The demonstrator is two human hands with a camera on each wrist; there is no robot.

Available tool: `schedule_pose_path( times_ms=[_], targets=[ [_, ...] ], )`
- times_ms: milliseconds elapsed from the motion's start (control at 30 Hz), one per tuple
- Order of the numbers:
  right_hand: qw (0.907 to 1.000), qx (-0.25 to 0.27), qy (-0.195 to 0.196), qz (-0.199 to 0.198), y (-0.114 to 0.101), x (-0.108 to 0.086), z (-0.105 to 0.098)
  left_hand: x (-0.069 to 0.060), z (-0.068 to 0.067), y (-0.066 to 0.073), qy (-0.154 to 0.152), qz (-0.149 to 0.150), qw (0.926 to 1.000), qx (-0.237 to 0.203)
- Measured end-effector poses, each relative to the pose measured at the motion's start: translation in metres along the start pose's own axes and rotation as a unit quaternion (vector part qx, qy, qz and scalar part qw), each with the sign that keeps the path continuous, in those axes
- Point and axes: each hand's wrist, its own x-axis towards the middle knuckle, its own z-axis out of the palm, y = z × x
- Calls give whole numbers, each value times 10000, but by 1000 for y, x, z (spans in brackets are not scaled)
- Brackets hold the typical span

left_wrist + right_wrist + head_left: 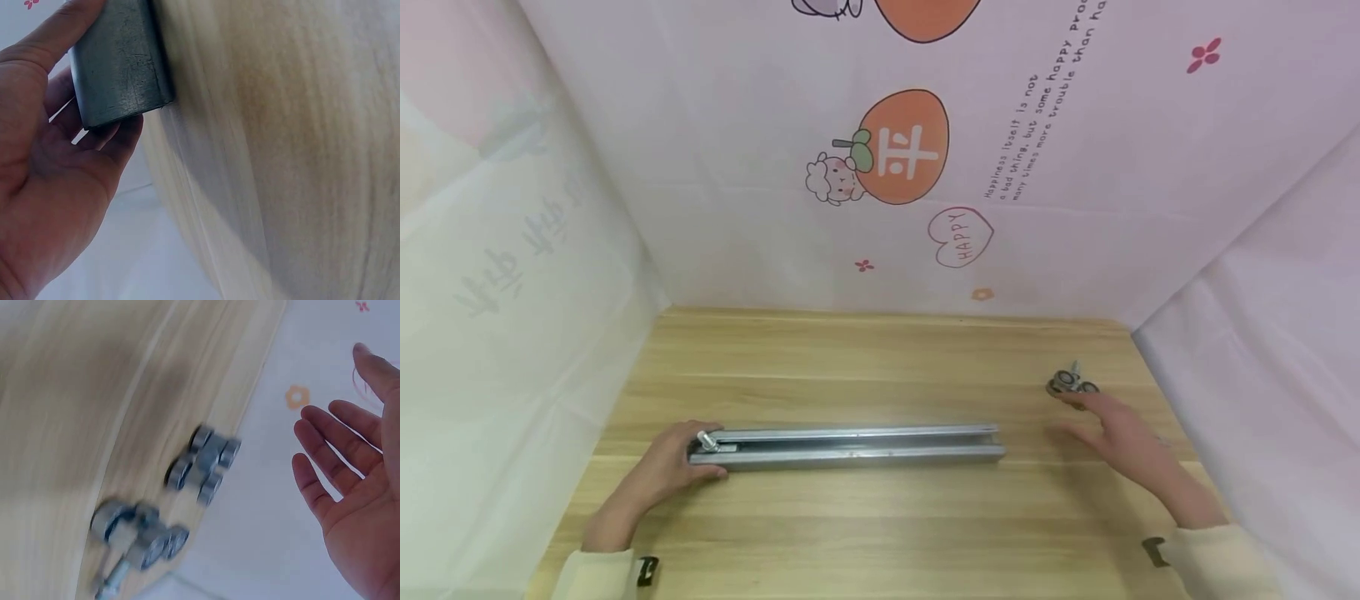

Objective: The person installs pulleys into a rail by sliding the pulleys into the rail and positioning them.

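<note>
A grey metal channel rail [865, 455] lies lengthwise on the wooden table, its open slot facing up. My left hand [673, 462] holds the rail's left end, thumb on the near side and fingers on the far side. A bolt [707, 440] sticks up from the slot beside that hand. In the left wrist view, the fingers curl around the rail's end [122, 69]. Over at the right, my right hand [1123, 437] is held above the table with fingers extended and nothing in them. Near it is a wheeled roller trolley [1066, 382]; the right wrist view shows another trolley with a bolt [140, 534].
Wood-grain table [850, 358] runs up to a white printed cloth [760, 225] at the back. More cloth hangs along the left and right sides. A small metal piece [1162, 440] shows just beyond my right wrist.
</note>
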Motion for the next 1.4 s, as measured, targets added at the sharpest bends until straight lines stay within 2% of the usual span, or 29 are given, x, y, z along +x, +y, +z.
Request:
schedule_pose_path(
  times_ms=[300,400,567,800,967,1200,1400],
  targets=[
    [9989,-258,315,211,45,-16,-26,0,1,-2,5,-12,10000,18],
    [9977,-191,90,641,61,-24,-35,-1,1,-2,56,23,10000,39],
    [9948,-141,-185,991,85,-35,-40,-3,3,-1,145,77,9999,41],
    [9910,-259,-643,1149,115,-51,-34,-3,4,0,131,22,9999,60],
    [9904,-176,-759,1138,128,-60,-25,-3,4,1,102,-50,9999,23],
    [9937,-69,-488,1007,133,-62,-11,-3,2,3,69,-116,9999,8],
    [9963,-371,-280,729,142,-62,-1,-3,1,5,71,-104,9999,22]
  ],
)
